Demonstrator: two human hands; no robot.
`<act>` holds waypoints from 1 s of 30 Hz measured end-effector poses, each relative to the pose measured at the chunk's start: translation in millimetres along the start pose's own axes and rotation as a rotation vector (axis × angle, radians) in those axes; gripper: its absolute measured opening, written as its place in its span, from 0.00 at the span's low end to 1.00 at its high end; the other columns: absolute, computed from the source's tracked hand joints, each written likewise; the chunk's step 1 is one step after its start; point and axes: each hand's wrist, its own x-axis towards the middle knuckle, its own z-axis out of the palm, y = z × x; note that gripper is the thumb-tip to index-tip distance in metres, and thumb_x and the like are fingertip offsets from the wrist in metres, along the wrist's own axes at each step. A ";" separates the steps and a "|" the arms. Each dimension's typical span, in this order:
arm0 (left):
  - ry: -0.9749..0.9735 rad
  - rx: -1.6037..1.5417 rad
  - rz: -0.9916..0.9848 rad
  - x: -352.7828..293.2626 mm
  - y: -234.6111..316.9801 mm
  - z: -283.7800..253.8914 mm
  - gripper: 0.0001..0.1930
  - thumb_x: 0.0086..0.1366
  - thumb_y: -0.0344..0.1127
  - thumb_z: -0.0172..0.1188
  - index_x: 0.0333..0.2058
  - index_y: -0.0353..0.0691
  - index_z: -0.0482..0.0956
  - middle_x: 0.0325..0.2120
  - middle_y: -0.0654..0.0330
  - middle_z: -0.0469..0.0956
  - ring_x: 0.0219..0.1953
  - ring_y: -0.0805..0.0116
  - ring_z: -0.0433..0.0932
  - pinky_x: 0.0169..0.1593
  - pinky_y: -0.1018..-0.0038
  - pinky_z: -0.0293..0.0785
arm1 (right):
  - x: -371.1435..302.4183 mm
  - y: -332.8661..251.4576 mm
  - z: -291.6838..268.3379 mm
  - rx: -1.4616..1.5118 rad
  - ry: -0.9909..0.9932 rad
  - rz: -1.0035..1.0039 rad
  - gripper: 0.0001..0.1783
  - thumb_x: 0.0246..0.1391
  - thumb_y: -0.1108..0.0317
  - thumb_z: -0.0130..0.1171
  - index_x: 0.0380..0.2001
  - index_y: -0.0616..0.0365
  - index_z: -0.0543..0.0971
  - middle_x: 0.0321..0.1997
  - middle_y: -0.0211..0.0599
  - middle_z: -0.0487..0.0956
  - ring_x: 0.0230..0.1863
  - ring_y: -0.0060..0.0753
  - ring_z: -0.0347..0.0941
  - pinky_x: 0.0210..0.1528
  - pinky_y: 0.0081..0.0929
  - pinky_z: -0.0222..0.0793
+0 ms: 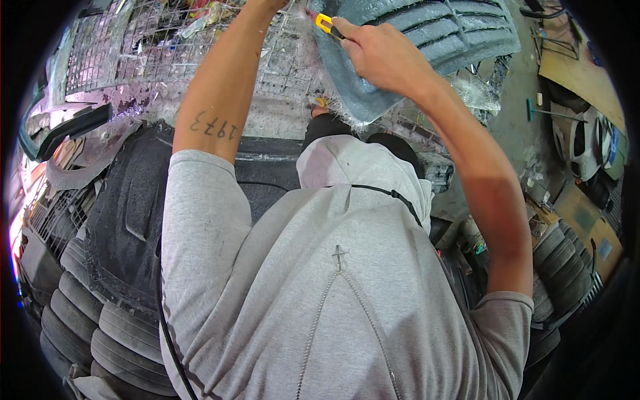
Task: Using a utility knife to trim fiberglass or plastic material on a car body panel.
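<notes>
My right hand (380,57) is closed around a yellow utility knife (324,23), which points toward the upper left. The knife is at the left edge of a grey-blue moulded fibreglass panel (427,33) with raised ribs and a frayed, fibrous border. Only the base of my left hand (275,3) shows at the top edge, a little left of the knife; its fingers lie outside the picture. Beneath both arms is a wire mesh surface (167,50) with pale fibre scraps and dust on it.
A black moulded panel (127,207) leans at my left, above stacked tyres (130,340). More tyres (563,263) are piled at the right. A white car part (583,143) and a wooden board (583,80) stand farther right. A black cable (163,313) runs down my left side.
</notes>
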 end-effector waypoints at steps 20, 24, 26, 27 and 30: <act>0.088 -0.004 0.071 -0.1 -5.3 10.0 0.12 0.45 0.40 0.69 0.21 0.36 0.83 0.16 0.57 0.79 0.21 0.70 0.75 0.29 0.68 0.71 | 15.2 -1.6 20.0 -0.007 -0.048 0.153 0.19 0.65 0.60 0.45 0.56 0.49 0.73 0.35 0.56 0.81 0.37 0.64 0.78 0.44 0.56 0.72; 0.098 0.008 0.092 -2.4 -13.5 6.4 0.12 0.46 0.39 0.70 0.22 0.36 0.84 0.17 0.60 0.80 0.22 0.70 0.75 0.28 0.69 0.70 | -6.0 -19.5 16.0 -0.042 -0.087 0.205 0.14 0.63 0.60 0.50 0.48 0.52 0.76 0.35 0.51 0.83 0.38 0.56 0.81 0.40 0.53 0.76; 0.038 -0.065 0.087 -6.3 -18.0 2.0 0.12 0.49 0.39 0.70 0.25 0.36 0.85 0.18 0.62 0.80 0.21 0.70 0.74 0.28 0.69 0.70 | -7.9 -27.0 16.0 -0.062 -0.108 0.225 0.14 0.63 0.60 0.50 0.48 0.51 0.76 0.35 0.50 0.83 0.38 0.55 0.81 0.40 0.53 0.76; 0.037 -0.064 0.094 -8.8 -9.3 -1.4 0.12 0.49 0.39 0.70 0.25 0.36 0.85 0.18 0.62 0.80 0.21 0.70 0.74 0.28 0.69 0.70 | -6.9 -27.3 14.4 -0.086 -0.120 0.255 0.14 0.64 0.60 0.50 0.48 0.51 0.77 0.35 0.49 0.83 0.38 0.55 0.81 0.40 0.53 0.76; -0.079 0.021 -0.054 -21.0 3.4 -6.2 0.16 0.57 0.45 0.68 0.34 0.36 0.86 0.26 0.60 0.83 0.28 0.71 0.76 0.33 0.70 0.72 | -7.0 -21.0 6.5 -0.114 -0.064 0.222 0.14 0.63 0.63 0.49 0.48 0.51 0.77 0.34 0.49 0.83 0.38 0.55 0.81 0.39 0.52 0.76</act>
